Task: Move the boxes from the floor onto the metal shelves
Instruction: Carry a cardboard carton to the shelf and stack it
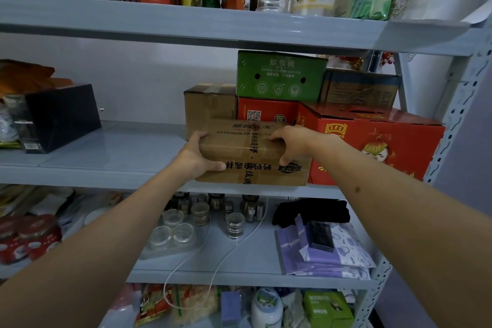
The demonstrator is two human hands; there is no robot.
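Observation:
A taped brown cardboard box (247,157) with black printed characters sits at the front edge of the middle grey metal shelf (111,157). My left hand (198,157) grips its left end, thumb on the front face. My right hand (290,144) grips its top right, fingers curled over the top and thumb on the front. The box stands against a large red carton (378,146) on its right and in front of another brown box (210,106).
Behind, a green box (279,77) is stacked on a red box (266,112), with a dark box (359,88) at the right. A black box (58,117) stands at the shelf's left. Jars (234,224) and purple packets (327,250) fill the shelf below; bags and bottles line the top.

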